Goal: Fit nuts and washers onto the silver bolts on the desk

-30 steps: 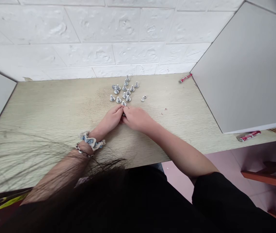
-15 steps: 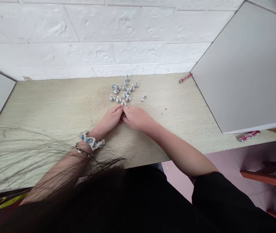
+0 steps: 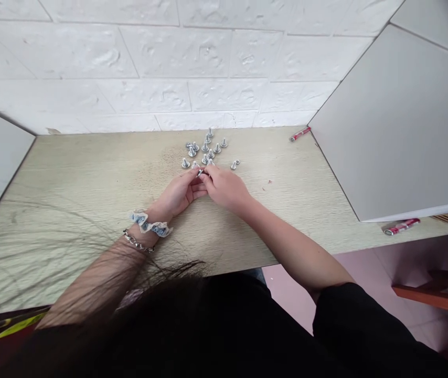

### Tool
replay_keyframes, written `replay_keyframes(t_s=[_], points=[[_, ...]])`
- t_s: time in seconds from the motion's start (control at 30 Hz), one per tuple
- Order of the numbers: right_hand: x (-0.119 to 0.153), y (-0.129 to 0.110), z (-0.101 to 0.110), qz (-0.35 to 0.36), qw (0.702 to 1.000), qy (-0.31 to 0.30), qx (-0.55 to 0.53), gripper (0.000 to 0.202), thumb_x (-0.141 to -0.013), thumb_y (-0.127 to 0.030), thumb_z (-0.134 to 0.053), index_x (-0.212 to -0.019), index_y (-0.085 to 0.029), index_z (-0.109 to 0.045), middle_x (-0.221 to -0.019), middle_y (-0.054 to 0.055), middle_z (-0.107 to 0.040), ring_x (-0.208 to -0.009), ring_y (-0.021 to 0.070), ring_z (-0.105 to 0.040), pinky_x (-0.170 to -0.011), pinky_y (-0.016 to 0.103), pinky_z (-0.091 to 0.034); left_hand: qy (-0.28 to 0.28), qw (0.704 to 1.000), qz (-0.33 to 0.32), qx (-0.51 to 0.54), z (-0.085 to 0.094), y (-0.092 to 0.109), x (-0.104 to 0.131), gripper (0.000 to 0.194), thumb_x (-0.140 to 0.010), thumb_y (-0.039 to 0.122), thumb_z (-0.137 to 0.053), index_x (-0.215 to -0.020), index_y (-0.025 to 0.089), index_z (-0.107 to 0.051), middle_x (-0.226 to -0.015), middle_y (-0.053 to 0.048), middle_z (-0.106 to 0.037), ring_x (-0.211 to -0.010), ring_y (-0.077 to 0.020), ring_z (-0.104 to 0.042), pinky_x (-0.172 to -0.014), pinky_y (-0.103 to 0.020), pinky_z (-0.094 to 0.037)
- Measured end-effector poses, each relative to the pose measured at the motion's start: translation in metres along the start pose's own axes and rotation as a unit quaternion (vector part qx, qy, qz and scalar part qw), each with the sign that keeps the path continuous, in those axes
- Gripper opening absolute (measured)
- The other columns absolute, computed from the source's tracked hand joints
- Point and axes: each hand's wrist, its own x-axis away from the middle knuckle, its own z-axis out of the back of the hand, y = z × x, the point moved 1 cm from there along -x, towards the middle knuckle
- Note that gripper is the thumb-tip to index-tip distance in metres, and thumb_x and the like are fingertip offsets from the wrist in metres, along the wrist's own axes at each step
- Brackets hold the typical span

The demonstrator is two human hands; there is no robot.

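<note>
Silver bolts with washers, several of them, stand mostly head-down in a loose cluster [image 3: 205, 147] on the pale wooden table [image 3: 102, 178]. At the near edge of this group my two hands meet. A small metal piece, apparently a bolt [image 3: 200, 172], shows at the thumb and fingertips of my left hand [image 3: 177, 193], whose lower fingers are curled loosely below. My right hand [image 3: 227, 187] comes in from the right, its thumb and fingers pinched on the same piece. Its fingertips partly hide the piece and the nearest standing bolts.
Two small metal pieces [image 3: 234, 165] lie right of the cluster. One red battery [image 3: 300, 134] is by the right panel [image 3: 397, 121], another red battery [image 3: 402, 227] near the table's front edge. A white brick wall [image 3: 153, 52] closes the back.
My hands have opened apart slightly; the left palm has turned up and its fingers show more. The right fingers have moved up over the near bolts. The view has shifted slightly.
</note>
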Motion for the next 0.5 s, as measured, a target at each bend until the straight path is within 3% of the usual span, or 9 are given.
replay_keyframes(t_s=[0.1, 0.3, 0.5], points=[[-0.0012, 0.0024, -0.0025, 0.007, 1.0, -0.009, 0.002, 0.03, -0.093, -0.03, -0.028, -0.102, -0.015, -0.053, -0.103, 0.008, -0.061, -0.089, 0.0186, -0.054, -0.069, 0.029, -0.037, 0.012, 1.0, -0.003, -0.015, -0.0001, -0.0001, 0.0014, 0.016, -0.087, 0.024, -0.049, -0.095, 0.016, -0.061, -0.074, -0.002, -0.065, -0.062, -0.0079, -0.061, -0.061, -0.019, -0.053], [-0.0041, 0.0078, -0.0078, 0.053, 0.997, -0.055, 0.033, 0.024, -0.092, -0.025, -0.034, -0.103, -0.013, -0.051, -0.103, 0.01, -0.059, -0.088, 0.017, -0.054, -0.068, 0.027, -0.036, 0.026, 0.999, 0.014, -0.03, 0.0003, 0.0014, 0.0018, 0.011, -0.085, 0.016, -0.051, -0.087, 0.014, -0.062, -0.072, -0.002, -0.064, -0.061, -0.0058, -0.059, -0.063, -0.016, -0.053], [-0.0033, 0.008, -0.0064, 0.075, 0.994, -0.055, 0.053, 0.022, -0.091, -0.027, -0.037, -0.1, -0.013, -0.052, -0.099, 0.009, -0.061, -0.082, 0.0165, -0.055, -0.063, 0.026, -0.034, 0.025, 0.998, 0.025, -0.055, -0.002, 0.0027, 0.0039, 0.015, -0.086, 0.019, -0.049, -0.079, 0.013, -0.061, -0.065, -0.001, -0.06, -0.057, -0.0062, -0.057, -0.061, -0.017, -0.052]])
